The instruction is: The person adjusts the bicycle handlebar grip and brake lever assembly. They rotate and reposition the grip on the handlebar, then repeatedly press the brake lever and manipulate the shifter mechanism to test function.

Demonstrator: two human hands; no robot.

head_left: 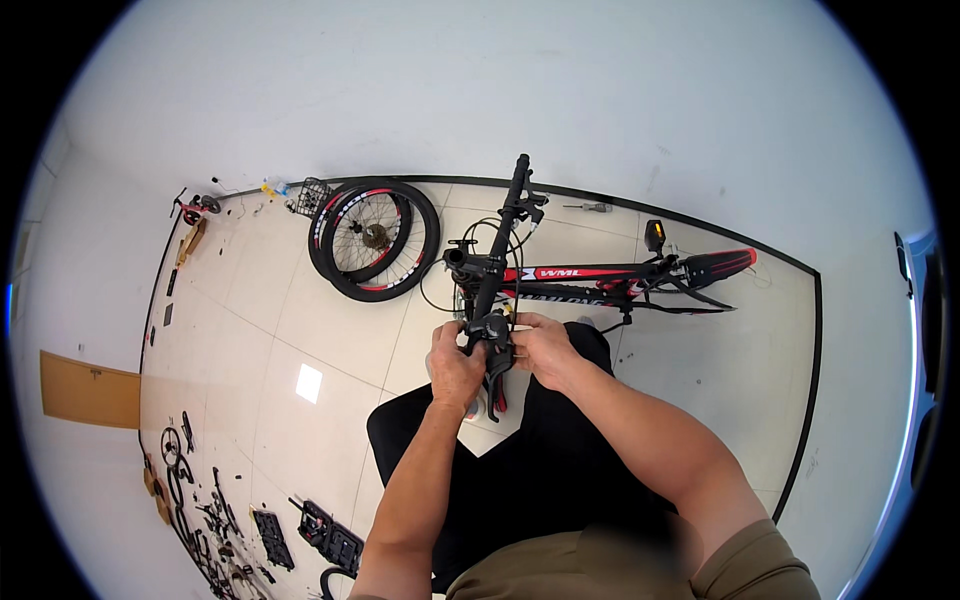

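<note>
A black and red bicycle frame (580,272) lies across in front of me, its rear pointing right. Its black handlebar (488,290) runs away from me, with the near end between my knees. My left hand (456,366) is closed around the handlebar's near part, thumb pressed against it. My right hand (543,348) is bent in from the right, its fingertips pinched against the black shifter (492,327). What exactly those fingertips hold is partly hidden. Below the hands hangs a black brake lever (493,398). Thin black cables loop around the stem.
Two bicycle wheels (425,235) lie on the tiled floor at the left, beside a wire basket (313,197). A screwdriver (590,207) lies near the far wall. At the lower left are an open tool case (330,538) and several scattered bicycle parts (222,505).
</note>
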